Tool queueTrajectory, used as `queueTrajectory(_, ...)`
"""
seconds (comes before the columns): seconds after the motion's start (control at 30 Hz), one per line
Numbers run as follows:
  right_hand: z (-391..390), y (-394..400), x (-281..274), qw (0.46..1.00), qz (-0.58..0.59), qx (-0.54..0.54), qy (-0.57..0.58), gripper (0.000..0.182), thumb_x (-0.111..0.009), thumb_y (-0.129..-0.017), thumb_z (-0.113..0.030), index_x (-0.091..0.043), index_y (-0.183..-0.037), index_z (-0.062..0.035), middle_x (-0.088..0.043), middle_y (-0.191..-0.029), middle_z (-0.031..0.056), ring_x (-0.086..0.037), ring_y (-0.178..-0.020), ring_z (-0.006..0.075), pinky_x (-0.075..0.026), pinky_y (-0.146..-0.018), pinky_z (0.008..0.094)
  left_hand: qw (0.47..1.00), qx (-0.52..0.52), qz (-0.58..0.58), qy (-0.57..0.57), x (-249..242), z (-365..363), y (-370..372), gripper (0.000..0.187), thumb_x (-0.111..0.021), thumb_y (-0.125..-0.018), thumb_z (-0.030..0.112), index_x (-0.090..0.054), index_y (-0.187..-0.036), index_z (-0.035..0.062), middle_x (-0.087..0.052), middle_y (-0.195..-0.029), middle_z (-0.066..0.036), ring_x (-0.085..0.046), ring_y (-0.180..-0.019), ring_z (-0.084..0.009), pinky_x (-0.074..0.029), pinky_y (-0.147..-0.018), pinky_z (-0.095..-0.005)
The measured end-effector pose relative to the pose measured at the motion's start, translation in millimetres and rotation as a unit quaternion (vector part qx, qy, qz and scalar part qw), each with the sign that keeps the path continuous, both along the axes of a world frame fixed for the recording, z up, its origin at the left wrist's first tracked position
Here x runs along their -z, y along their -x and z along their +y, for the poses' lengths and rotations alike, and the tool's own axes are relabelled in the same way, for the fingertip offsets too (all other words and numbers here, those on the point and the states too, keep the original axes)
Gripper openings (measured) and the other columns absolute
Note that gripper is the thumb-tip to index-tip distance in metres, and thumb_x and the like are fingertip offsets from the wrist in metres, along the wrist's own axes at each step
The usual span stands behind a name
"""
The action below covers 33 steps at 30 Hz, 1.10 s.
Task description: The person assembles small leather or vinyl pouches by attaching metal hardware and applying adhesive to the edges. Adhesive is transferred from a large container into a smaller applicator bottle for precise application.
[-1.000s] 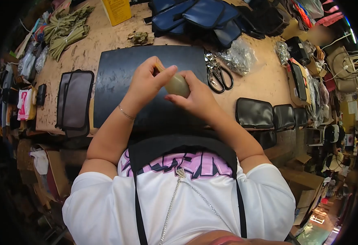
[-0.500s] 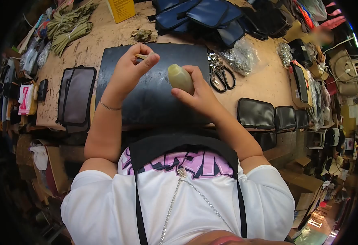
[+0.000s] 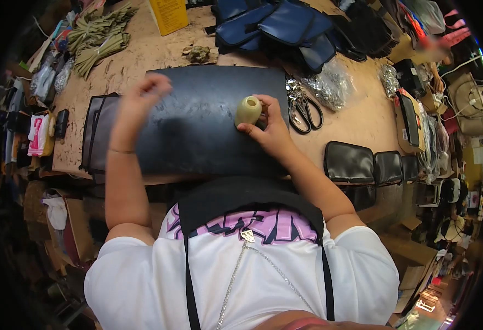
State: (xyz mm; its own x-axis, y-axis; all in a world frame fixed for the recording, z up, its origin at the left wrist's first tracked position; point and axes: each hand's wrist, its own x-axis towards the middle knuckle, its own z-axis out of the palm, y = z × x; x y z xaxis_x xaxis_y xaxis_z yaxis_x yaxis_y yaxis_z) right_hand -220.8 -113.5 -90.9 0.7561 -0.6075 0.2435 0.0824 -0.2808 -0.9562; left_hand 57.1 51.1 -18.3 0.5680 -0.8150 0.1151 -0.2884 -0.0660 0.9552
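My right hand (image 3: 268,124) holds a small pale green bottle (image 3: 247,114) by its side, upright, with its round opening facing up toward me. Its base is over the right part of a large dark board (image 3: 197,135) on the table. My left hand (image 3: 146,91) is raised over the board's upper left corner, smeared by motion; its fingers look curled, and whether they hold anything cannot be made out. Left of the board lie flat grey pouches (image 3: 99,135) with black edges, partly hidden by my left forearm.
Black-handled scissors (image 3: 306,114) and a clear bag of metal parts (image 3: 332,85) lie right of the board. Black pouches (image 3: 348,161) line the front right edge. Blue pouches (image 3: 288,22), a yellow container (image 3: 168,15) and strap bundles (image 3: 101,52) stand or lie at the back.
My left hand has moved left, away from the bottle, and the thin stick seen in it before no longer shows. The bottle has tilted so that its opening is visible.
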Motion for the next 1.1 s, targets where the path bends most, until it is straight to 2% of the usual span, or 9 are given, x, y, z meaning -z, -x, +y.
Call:
queueTrajectory(0.03,1,-2,0,1.0,0.0,0.0,0.012,0.071,-0.085,-0.08,-0.016,-0.04,-0.135,-0.0062,-0.056,-0.126,0.013,-0.058,-0.118,0.0232,-0.046,-0.104,0.0387,0.978,0.047,-0.194,-0.056,35,-3,-3,0.024,-0.076,-0.084,0.017,-0.073,-0.106,0.0086,-0.068,-0.106,-0.005,-0.06,-0.104,-0.0177,-0.047,-0.094,-0.033)
queueTrajectory(0.1,2,-3,0,0.999,0.003,0.001,0.035,0.072,-0.085,-0.08,-0.017,-0.04,-0.136,-0.0062,-0.057,-0.125,0.0128,-0.058,-0.118,0.0233,-0.046,-0.104,0.0391,0.951,0.047,-0.273,-0.136,60,-12,21,0.03,-0.077,-0.084,0.023,-0.075,-0.113,0.0138,-0.059,-0.118,-0.01,-0.054,-0.113,-0.0281,-0.045,-0.097,-0.0378)
queueTrajectory(0.3,-13,6,16,0.998,0.043,-0.046,0.019,0.094,-0.088,-0.077,-0.032,-0.03,-0.148,-0.0089,-0.049,-0.136,0.0128,-0.051,-0.126,0.023,-0.042,-0.107,0.0399,0.966,0.043,-0.234,-0.101,41,-46,16,0.041,-0.072,-0.088,0.038,-0.071,-0.125,0.0207,-0.054,-0.136,-0.01,-0.048,-0.123,-0.03,-0.041,-0.105,-0.0396)
queueTrajectory(0.43,-43,7,-3,0.987,-0.043,-0.119,-0.095,0.112,-0.075,-0.073,-0.07,-0.024,-0.153,-0.0107,-0.048,-0.137,0.0165,-0.048,-0.13,0.0301,-0.036,-0.111,0.0494,0.964,0.11,-0.228,-0.085,22,-99,-11,0.045,-0.068,-0.092,0.036,-0.064,-0.132,0.0142,-0.054,-0.139,-0.014,-0.046,-0.134,-0.032,-0.04,-0.108,-0.0415)
queueTrajectory(0.53,-88,2,-29,0.992,-0.093,0.009,-0.083,0.078,-0.074,-0.088,-0.047,-0.037,-0.146,-0.0089,-0.051,-0.132,0.0121,-0.051,-0.123,0.0251,-0.04,-0.106,0.0394,0.956,0.078,-0.269,-0.089,40,-182,-56,0.052,-0.065,-0.094,0.038,-0.059,-0.136,0.0073,-0.057,-0.137,-0.018,-0.051,-0.131,-0.0333,-0.039,-0.11,-0.0395)
queueTrajectory(0.67,-185,-12,-55,0.952,-0.059,0.298,0.042,0.066,-0.078,-0.087,-0.025,-0.044,-0.139,-0.004,-0.051,-0.131,0.0134,-0.051,-0.121,0.0241,-0.041,-0.104,0.0379,0.918,0.016,-0.395,-0.042,53,-282,-83,0.061,-0.06,-0.096,0.045,-0.053,-0.139,0.0023,-0.054,-0.141,-0.023,-0.05,-0.133,-0.0355,-0.038,-0.112,-0.0389)
queueTrajectory(0.87,-268,-10,-60,0.887,0.075,0.413,-0.19,0.095,-0.082,-0.079,-0.045,-0.035,-0.148,-0.0007,-0.033,-0.153,0.0249,-0.036,-0.142,0.0353,-0.031,-0.115,0.0434,0.887,0.107,-0.315,-0.319,44,-341,-64,0.077,-0.063,-0.09,0.057,-0.055,-0.136,-0.0031,-0.06,-0.134,-0.025,-0.059,-0.123,-0.036,-0.044,-0.106,-0.041)
queueTrajectory(1.0,-294,4,-43,0.903,0.195,0.369,-0.1,0.111,-0.079,-0.076,-0.058,-0.026,-0.153,0.0014,-0.031,-0.156,0.0271,-0.031,-0.146,0.0366,-0.025,-0.117,0.0498,0.925,0.149,-0.123,-0.327,48,-345,-66,0.088,-0.075,-0.08,0.057,-0.056,-0.133,-0.0093,-0.061,-0.132,-0.025,-0.06,-0.123,-0.0341,-0.043,-0.108,-0.0395)
queueTrajectory(1.1,-296,13,-60,0.912,0.218,0.282,-0.205,0.119,-0.077,-0.073,-0.066,-0.024,-0.154,0.0035,-0.031,-0.155,0.0277,-0.03,-0.146,0.0368,-0.026,-0.117,0.0514,0.933,0.164,0.018,-0.319,41,-333,-69,0.083,-0.08,-0.078,0.048,-0.055,-0.134,-0.0079,-0.064,-0.127,-0.022,-0.063,-0.117,-0.0306,-0.047,-0.102,-0.039)
